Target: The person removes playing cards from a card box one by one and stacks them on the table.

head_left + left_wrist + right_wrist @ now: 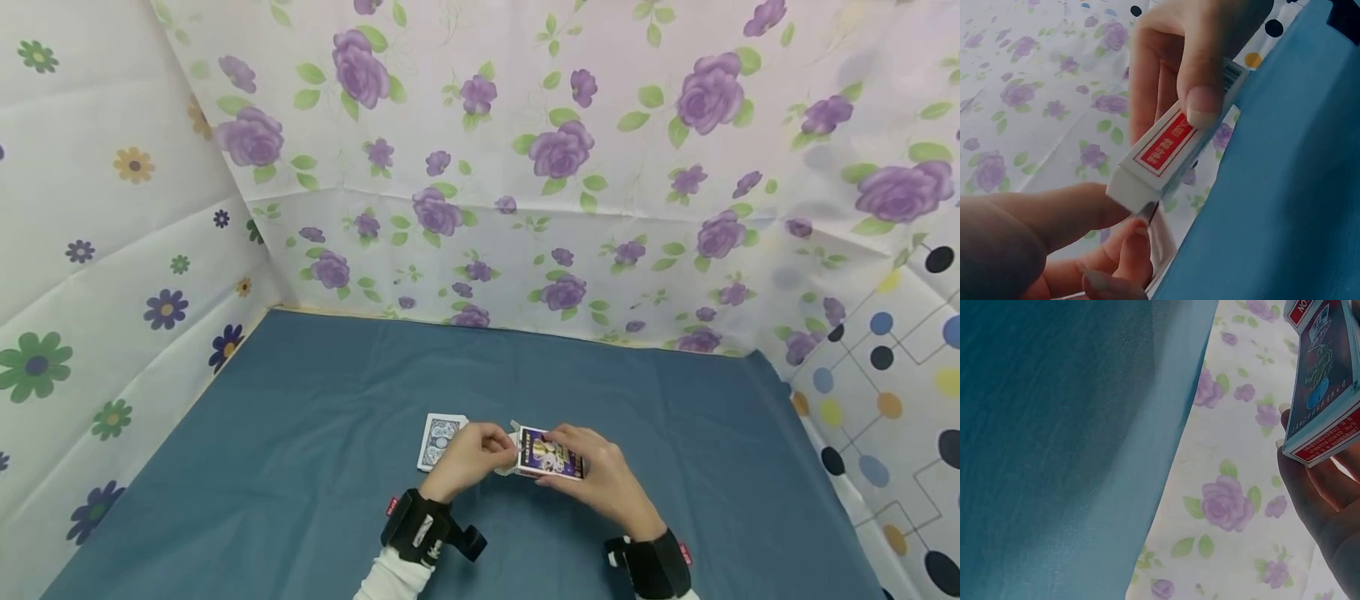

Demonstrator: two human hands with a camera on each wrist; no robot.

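My right hand (600, 471) grips a playing card box (551, 454) by its long sides, with its dark purple printed face up in the head view. In the left wrist view, a red panel shows on the box's white narrow side, with the right thumb pressed on it. At the box's left end, small white side flaps (514, 426) stick out. My left hand (468, 458) has its fingers curled at that end, pinching the end flap (1132, 190) at its edge. A stack of playing cards (441, 439) with a patterned back lies just beyond the left hand, partly covered by it.
A blue cloth (337, 392) covers the table. Floral sheets (465, 167) hang behind and at the left, and a dotted sheet (885, 417) hangs at the right. Both wrists wear black camera straps (420, 529).
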